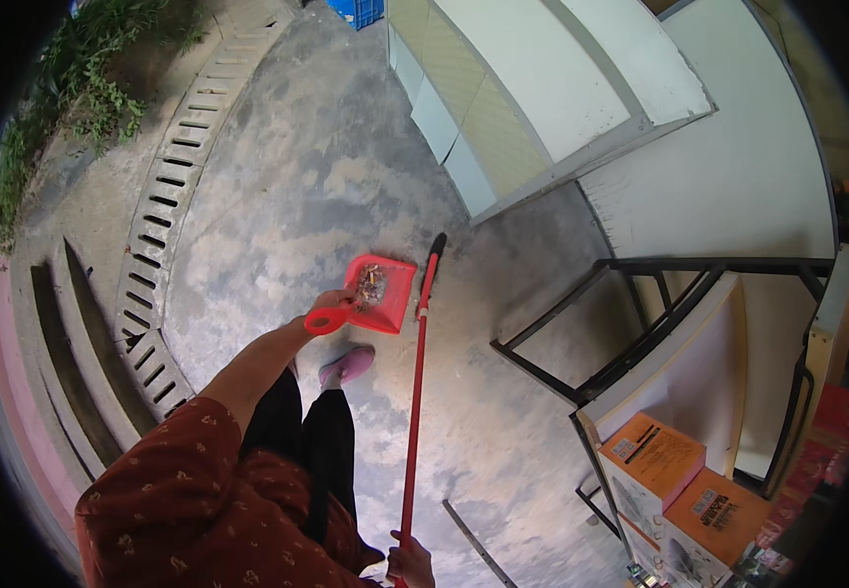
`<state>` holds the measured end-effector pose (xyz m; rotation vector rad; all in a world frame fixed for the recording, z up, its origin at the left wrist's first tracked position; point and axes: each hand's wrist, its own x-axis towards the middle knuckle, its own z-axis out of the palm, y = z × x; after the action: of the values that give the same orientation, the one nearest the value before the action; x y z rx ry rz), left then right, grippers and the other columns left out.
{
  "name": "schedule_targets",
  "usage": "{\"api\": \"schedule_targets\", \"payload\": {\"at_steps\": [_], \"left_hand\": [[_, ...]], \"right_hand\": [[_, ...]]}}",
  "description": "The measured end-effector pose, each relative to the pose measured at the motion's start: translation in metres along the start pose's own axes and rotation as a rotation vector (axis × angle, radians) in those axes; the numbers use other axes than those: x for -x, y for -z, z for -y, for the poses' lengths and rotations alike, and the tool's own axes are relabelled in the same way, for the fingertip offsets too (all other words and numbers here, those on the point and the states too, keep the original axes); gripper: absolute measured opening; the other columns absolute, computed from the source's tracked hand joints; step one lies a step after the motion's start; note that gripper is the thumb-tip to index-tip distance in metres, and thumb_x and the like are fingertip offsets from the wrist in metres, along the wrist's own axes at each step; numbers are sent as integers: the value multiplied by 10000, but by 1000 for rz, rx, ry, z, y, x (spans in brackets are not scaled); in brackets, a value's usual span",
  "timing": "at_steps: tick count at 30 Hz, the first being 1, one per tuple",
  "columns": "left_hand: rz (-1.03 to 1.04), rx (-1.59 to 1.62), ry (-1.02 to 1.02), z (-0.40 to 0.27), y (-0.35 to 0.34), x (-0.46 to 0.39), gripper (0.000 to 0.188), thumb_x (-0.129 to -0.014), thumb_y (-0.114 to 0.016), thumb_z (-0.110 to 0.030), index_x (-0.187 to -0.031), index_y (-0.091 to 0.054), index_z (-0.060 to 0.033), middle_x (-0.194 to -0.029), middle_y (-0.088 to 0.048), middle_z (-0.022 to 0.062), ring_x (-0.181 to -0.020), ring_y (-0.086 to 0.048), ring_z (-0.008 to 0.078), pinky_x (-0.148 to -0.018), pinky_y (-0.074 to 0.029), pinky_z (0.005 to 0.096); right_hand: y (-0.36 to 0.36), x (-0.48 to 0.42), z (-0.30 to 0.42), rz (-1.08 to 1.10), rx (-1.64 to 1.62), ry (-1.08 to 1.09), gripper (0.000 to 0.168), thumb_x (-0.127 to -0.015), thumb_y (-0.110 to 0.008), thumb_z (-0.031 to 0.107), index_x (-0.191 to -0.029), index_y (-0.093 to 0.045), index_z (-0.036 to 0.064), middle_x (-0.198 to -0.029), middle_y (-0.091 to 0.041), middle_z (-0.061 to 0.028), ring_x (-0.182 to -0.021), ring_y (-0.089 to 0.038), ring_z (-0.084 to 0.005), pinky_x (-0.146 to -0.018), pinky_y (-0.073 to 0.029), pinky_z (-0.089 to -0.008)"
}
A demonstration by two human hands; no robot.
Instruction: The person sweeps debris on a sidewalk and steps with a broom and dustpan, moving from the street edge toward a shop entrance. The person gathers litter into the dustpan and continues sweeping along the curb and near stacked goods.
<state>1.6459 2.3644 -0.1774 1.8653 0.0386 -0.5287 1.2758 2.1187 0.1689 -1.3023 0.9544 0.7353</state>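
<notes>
My left hand (pixel 334 298) grips the handle of a red plastic dustpan (pixel 393 312) held low over the concrete floor, just ahead of my pink shoe (pixel 348 364). Inside the pan lies a small heap of debris (pixel 372 284) with bits of litter in it. At the bottom of the view my right hand (pixel 409 561) is closed around the red stick of a broom (pixel 415 411). The broom's red head with dark bristles (pixel 437 245) rests on the floor just right of the dustpan, apart from its open edge.
A slotted concrete drain cover (pixel 151 239) and steps (pixel 86 353) run along the left, with plants (pixel 101 95) beyond. To the right stand a white cabinet (pixel 542 81), a black metal frame (pixel 542 367) and orange boxes (pixel 652 445). A thin strip (pixel 477 544) lies on the floor.
</notes>
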Motion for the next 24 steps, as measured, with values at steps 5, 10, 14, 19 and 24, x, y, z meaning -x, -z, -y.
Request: {"api": "schedule_targets", "payload": {"at_steps": [5,10,14,19,24], "left_hand": [[10,-161,-38,-41,14,15,184,-765,-587,-256,-865,-607,-102,-773,-612,140,-745,-590,302,-649,-454,362],[6,-116,65,-48,17,26,193,-723,-604,-241,-855,-597,-100,-784,-605,149,-755,-588,311,-647,-452,365],[21,-236,29,-56,5,15,210,-715,-612,-264,-838,-585,-96,-788,-602,157,-762,-588,318,-642,-449,373],[-87,108,-65,39,24,-8,284,-722,-632,-342,-822,-579,-82,-769,-603,156,-751,-586,323,-637,-449,387],[-59,-267,30,-65,55,26,252,-727,-631,-317,-825,-580,-90,-759,-609,151,-744,-590,324,-628,-455,398]], "right_hand": [[-16,-42,21,-197,-54,-322,337,-773,-504,32,-1106,-463,3,-533,-441,-28,-373,-437,-119,-330,-373,-271],[-90,-121,-3,-178,315,-122,396,-732,-518,88,-1115,-488,-10,-581,-491,-34,-463,-509,-143,-382,-416,-280],[-101,-106,13,40,-230,-331,340,-794,-487,59,-1128,-482,-4,-567,-441,4,-418,-398,-81,-363,-337,-232],[-59,-7,20,14,-316,-415,366,-794,-483,28,-1157,-439,-1,-524,-404,-12,-367,-357,-87,-330,-314,-237],[-63,-31,26,-165,-95,-282,362,-778,-482,24,-1137,-446,-1,-531,-430,-25,-356,-404,-113,-321,-351,-270]]}}
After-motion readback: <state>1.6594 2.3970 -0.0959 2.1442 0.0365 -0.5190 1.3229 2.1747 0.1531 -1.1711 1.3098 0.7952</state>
